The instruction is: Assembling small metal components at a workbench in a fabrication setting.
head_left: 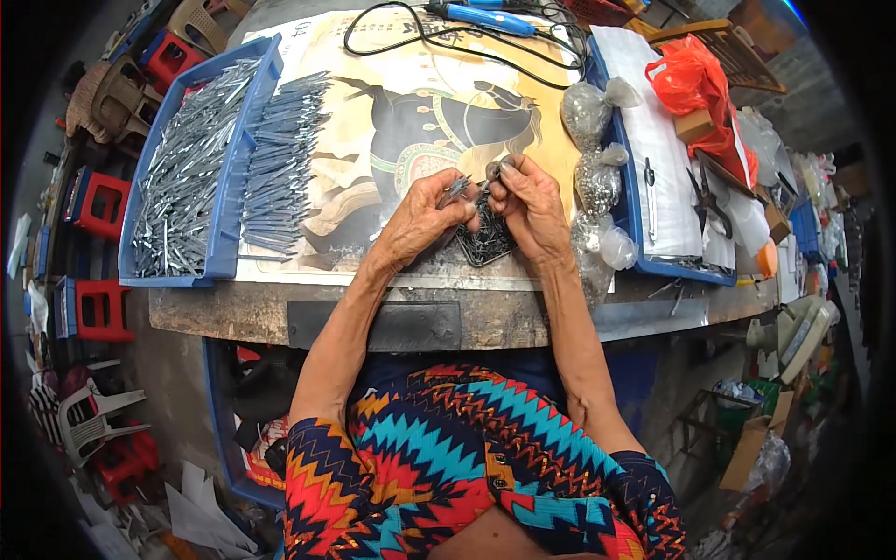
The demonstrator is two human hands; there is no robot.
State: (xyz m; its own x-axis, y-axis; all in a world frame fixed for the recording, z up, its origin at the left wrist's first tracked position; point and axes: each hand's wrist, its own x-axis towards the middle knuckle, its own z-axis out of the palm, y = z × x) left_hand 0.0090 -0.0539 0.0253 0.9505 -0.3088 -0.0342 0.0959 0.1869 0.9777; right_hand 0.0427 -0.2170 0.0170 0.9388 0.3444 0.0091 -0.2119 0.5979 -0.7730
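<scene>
Above the table's near middle, my left hand [422, 222] is closed around small grey metal pieces [455, 189] that stick out past its thumb and fingers. Close beside it, my right hand [534, 207] pinches a small dark metal part [504, 166] between thumb and fingertips; its exact kind is too small to tell. The fingertips of both hands almost meet. Beneath them lies a shallow tray [478, 264] filled with small dark metal parts that look like screws, partly hidden by my hands. A printed sheet with a dark horse picture [401, 131] covers the tabletop.
To the left, a blue bin [224, 215] is heaped with slim metal rods, and more rods [285, 159] lie beside it. A blue electric screwdriver [481, 19] with a looping black cable rests behind. Rightward are clear bags of small parts [597, 182], a blue tray [686, 271] and pliers [711, 205].
</scene>
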